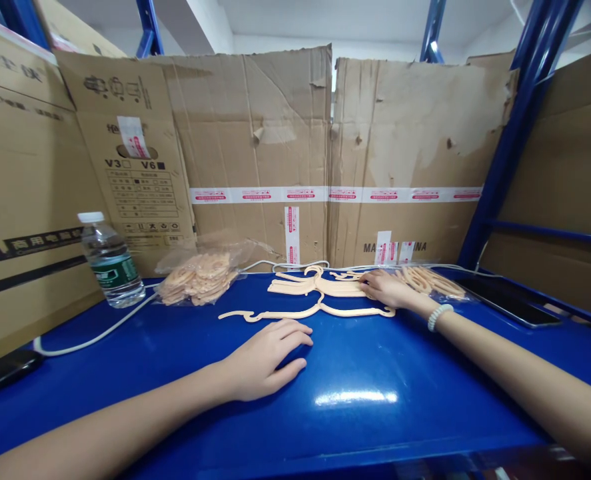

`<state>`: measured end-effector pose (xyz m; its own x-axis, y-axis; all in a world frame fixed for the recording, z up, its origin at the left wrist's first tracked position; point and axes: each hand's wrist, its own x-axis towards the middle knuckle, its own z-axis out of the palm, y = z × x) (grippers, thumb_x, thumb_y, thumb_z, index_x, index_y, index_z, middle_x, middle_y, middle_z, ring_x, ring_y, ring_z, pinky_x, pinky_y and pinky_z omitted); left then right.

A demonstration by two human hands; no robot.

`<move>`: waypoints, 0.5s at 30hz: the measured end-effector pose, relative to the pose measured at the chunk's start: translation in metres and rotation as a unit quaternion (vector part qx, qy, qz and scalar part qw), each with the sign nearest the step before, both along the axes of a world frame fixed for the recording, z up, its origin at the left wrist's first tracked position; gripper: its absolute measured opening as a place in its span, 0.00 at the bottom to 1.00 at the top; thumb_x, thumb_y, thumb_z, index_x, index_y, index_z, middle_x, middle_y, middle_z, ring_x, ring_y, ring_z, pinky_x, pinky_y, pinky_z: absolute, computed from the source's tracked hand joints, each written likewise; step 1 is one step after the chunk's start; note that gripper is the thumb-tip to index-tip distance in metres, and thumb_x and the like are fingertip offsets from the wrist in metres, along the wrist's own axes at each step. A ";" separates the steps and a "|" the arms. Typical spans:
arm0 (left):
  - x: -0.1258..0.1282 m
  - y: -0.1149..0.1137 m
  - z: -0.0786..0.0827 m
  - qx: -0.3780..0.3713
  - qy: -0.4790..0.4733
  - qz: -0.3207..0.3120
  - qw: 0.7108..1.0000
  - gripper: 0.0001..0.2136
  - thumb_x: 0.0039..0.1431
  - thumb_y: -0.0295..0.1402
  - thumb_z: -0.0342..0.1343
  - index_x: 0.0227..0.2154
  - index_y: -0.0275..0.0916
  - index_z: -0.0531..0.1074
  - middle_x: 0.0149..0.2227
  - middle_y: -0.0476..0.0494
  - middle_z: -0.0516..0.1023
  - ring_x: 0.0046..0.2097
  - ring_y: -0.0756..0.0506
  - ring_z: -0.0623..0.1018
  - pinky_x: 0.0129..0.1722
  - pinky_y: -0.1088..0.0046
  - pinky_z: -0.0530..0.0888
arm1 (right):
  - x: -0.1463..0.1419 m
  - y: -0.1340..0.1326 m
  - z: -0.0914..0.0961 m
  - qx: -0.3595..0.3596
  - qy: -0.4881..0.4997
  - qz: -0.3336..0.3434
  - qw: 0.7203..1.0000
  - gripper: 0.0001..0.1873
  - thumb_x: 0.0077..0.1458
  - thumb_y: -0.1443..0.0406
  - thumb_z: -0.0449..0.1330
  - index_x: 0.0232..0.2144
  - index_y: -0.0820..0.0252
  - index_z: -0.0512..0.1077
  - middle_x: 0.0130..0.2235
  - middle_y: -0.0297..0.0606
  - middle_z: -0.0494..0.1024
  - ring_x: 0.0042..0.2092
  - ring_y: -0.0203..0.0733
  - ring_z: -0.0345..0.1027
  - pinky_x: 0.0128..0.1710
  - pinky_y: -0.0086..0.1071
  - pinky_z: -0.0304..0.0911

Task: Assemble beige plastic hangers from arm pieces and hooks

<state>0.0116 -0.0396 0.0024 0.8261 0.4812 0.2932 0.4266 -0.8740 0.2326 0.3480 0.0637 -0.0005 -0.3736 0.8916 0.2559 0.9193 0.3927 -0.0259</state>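
Observation:
My left hand (268, 357) lies palm down on the blue shelf top (355, 400), fingers stretched out and holding nothing, just below a single beige plastic hanger (305, 312). My right hand (388, 289), with a white bead bracelet on the wrist, reaches to the back and rests its fingers on a stack of the same beige hangers (320, 285). The fingers are bent over the stack's right end; whether they grip a hanger is unclear.
A clear bag of beige hanger parts (200, 275) lies at the back left, another bag (432, 280) at the back right. A water bottle (110, 260), a white cable (105, 330), a black device (8, 368) and a phone (515, 303) also lie here. Cardboard boxes (255, 153) wall the back.

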 end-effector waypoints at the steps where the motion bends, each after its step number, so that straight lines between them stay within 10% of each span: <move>1: 0.000 0.000 0.000 -0.001 0.003 0.002 1.000 0.13 0.62 0.32 0.48 0.48 0.40 0.67 0.54 0.38 0.70 0.56 0.41 0.68 0.56 0.60 0.65 | 0.000 0.001 -0.001 -0.003 0.000 -0.001 1.000 0.24 0.63 0.55 0.43 0.46 0.66 0.70 0.46 0.52 0.74 0.48 0.53 0.66 0.47 0.39 0.59; 15: 0.000 -0.001 0.002 0.001 0.013 0.002 1.000 0.12 0.62 0.31 0.48 0.48 0.39 0.67 0.53 0.38 0.70 0.56 0.42 0.67 0.57 0.62 0.64 | 0.006 0.013 -0.012 -0.020 -0.004 -0.021 1.000 0.28 0.64 0.52 0.41 0.49 0.67 0.69 0.52 0.54 0.69 0.54 0.51 0.62 0.53 0.38 0.55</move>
